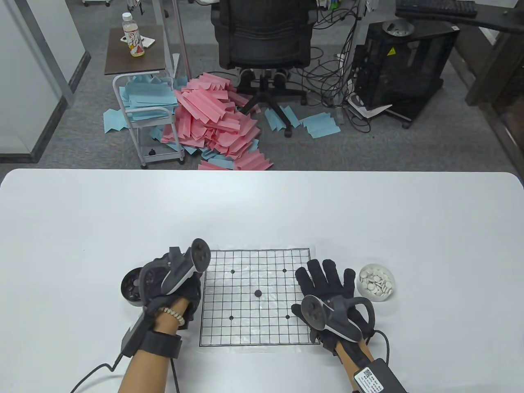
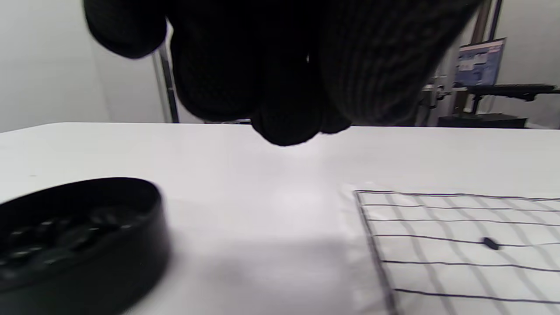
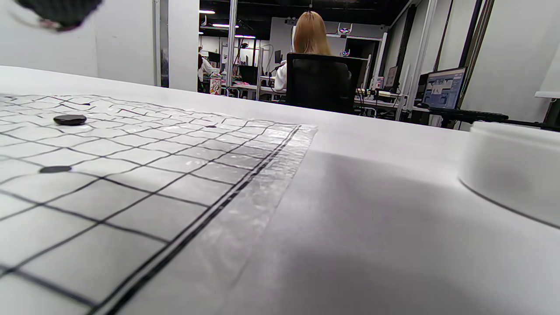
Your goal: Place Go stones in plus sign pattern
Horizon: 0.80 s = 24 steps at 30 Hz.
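A paper Go board (image 1: 256,297) lies on the white table. One black stone (image 1: 258,293) sits on its centre point and also shows in the right wrist view (image 3: 70,119). My left hand (image 1: 180,282) hovers between the black bowl of black stones (image 1: 130,286) and the board's left edge. In the left wrist view its fingertips (image 2: 288,118) are bunched together above the table, and anything between them is hidden. My right hand (image 1: 325,276) rests flat with fingers spread on the board's right edge, empty. A white bowl of white stones (image 1: 376,281) stands just right of it.
The black bowl (image 2: 78,236) sits low at the left of the left wrist view, with the board's corner (image 2: 437,227) to the right. The white bowl (image 3: 512,170) is close on the right in the right wrist view. An office chair (image 1: 264,41) and scattered paper (image 1: 213,118) lie beyond the table.
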Tool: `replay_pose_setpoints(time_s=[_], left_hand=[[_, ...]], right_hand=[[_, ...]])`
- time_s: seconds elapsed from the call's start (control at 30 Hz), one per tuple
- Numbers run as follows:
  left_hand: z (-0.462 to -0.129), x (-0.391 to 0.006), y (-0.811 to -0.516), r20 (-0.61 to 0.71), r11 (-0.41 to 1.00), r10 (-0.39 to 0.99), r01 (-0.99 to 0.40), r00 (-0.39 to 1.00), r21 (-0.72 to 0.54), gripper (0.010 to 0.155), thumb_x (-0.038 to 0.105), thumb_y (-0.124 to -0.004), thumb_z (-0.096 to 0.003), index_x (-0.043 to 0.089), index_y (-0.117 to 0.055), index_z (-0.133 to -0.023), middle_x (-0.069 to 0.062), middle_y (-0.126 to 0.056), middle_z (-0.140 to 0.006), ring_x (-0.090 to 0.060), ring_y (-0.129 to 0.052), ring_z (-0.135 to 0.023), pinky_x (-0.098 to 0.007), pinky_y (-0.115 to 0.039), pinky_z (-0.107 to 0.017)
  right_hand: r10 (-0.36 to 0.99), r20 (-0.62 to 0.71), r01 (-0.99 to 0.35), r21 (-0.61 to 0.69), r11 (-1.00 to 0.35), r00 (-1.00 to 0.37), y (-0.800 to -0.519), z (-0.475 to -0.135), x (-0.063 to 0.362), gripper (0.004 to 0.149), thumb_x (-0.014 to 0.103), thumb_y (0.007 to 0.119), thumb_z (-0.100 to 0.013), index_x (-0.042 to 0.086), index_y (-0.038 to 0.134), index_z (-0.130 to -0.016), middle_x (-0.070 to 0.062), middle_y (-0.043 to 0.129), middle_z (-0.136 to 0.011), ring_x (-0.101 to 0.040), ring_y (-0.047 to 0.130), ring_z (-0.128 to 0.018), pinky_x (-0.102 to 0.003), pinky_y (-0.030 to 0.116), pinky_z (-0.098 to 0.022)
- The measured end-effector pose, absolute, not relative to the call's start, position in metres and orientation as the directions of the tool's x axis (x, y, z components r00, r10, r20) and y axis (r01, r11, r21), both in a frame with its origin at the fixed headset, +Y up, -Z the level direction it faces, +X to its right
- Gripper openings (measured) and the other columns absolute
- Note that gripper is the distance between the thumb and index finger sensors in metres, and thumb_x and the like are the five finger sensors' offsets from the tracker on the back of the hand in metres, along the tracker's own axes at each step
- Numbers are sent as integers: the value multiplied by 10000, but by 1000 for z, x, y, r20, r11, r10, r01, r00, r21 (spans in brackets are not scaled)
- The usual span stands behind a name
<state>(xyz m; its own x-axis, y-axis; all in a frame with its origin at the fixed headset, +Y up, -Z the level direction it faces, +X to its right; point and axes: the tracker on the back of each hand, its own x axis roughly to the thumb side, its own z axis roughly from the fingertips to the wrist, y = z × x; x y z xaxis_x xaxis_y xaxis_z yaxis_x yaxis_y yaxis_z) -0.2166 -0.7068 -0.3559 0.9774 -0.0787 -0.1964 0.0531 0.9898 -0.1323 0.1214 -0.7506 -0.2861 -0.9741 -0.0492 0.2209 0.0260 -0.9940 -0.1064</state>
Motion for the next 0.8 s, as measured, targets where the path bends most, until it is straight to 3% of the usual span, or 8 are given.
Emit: replay_pose_setpoints(time_s=[0.27,0.5,0.8], left_hand=[[-353,-277,-730,-346,946,-226,121,910,-301,517,388,-896,-379,306,-849,-887,-1,-970,-886,-288,-950,-718,-586,-656,-634],[-355,-295,-753,-405,932,-201,48,892,-358,533,375,-895,-388,327,-840,-916,-8,-944,-954,-286,-938,-734,-577,-652,-639],[-360,-308,-757,-455,930,-157,-24,877,-367,534,424,-911,-356,359,-870,-884,19,-948,-924,-244,-919,-655,-556,-658,-629]], right_hand=[[-54,220,33,-101,-994,-974,-751,-286,120,835,646,731,-391,380,369,-1095,-1,313,-1206,-397,326,-1152,-741,284,-746],[-56,219,35,-98,-995,-974,-751,-286,121,836,645,732,-391,380,369,-1096,-2,313,-1206,-396,327,-1152,-741,284,-746],[-44,219,19,-113,-993,-975,-748,-285,121,830,640,735,-392,379,377,-1094,-3,323,-1205,-394,338,-1151,-742,289,-747]])
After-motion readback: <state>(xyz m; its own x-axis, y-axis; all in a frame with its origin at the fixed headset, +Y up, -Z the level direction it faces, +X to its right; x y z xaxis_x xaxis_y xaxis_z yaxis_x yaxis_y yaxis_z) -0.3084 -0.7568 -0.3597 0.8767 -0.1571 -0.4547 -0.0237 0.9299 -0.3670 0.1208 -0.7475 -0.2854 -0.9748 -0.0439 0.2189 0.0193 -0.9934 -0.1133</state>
